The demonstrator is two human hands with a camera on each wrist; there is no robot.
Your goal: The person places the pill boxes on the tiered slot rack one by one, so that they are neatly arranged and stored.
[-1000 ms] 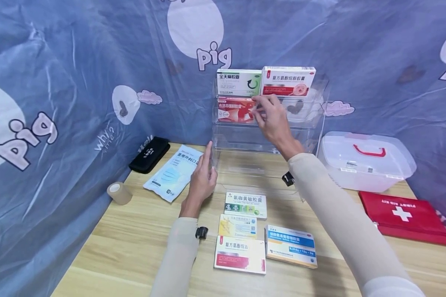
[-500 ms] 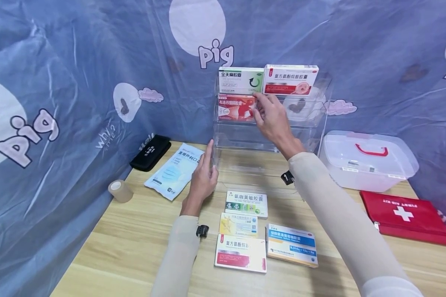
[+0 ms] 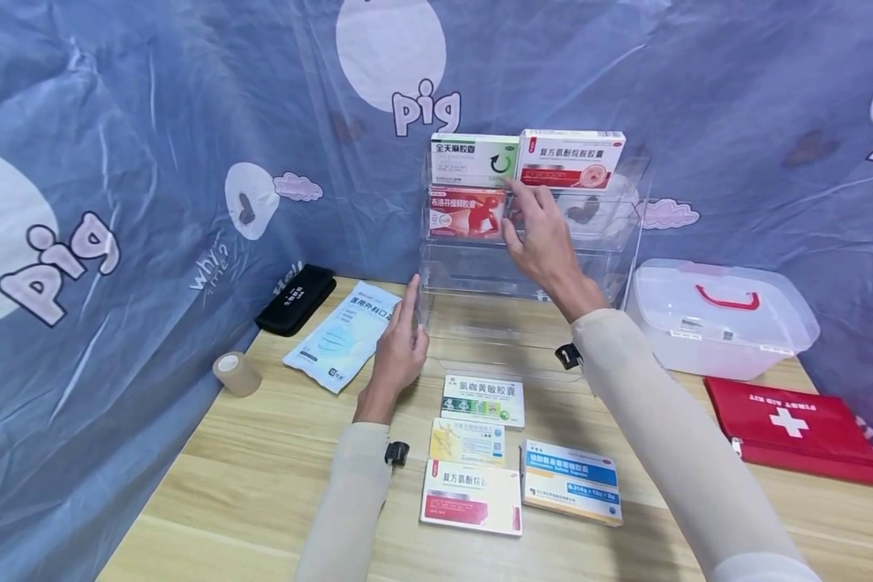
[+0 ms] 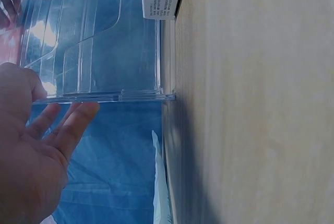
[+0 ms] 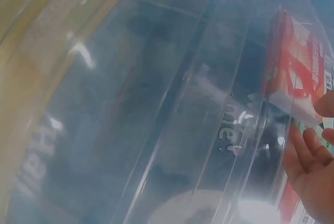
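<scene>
- Your right hand (image 3: 546, 242) is raised at the clear rack (image 3: 473, 283), just beside the right end of a red medicine box (image 3: 466, 214); thumb and forefinger stand a little apart with nothing between them. Whether a fingertip touches the box, you cannot tell.
- The red medicine box stands at the left of the rack's second tier from the top, its printed face towards you.
- Your left hand (image 3: 400, 352) grips the rack's left side panel, thumb on the inner face and fingers along the outer one.
- On the top tier, above the red box, a green-and-white box (image 3: 473, 160) stands at left and a white-and-red box (image 3: 571, 159) at right.
- In front of the rack, on the pale wooden desk (image 3: 225, 501), a white-and-green box (image 3: 482, 401), a yellow-and-white box (image 3: 467, 441) and a red-banded white box (image 3: 470, 497) lie in a column, with a blue-and-white box (image 3: 571, 483) to their right.
- Left of the rack: a mask packet (image 3: 342, 335), a black case (image 3: 295, 300) and a tan roll of tape (image 3: 236, 374).
- Right of it: a translucent lidded bin (image 3: 720, 319) with a red handle, and a red first-aid pouch (image 3: 800, 428).
- Behind everything hangs a blue cloth (image 3: 153, 121) printed with "pig".
</scene>
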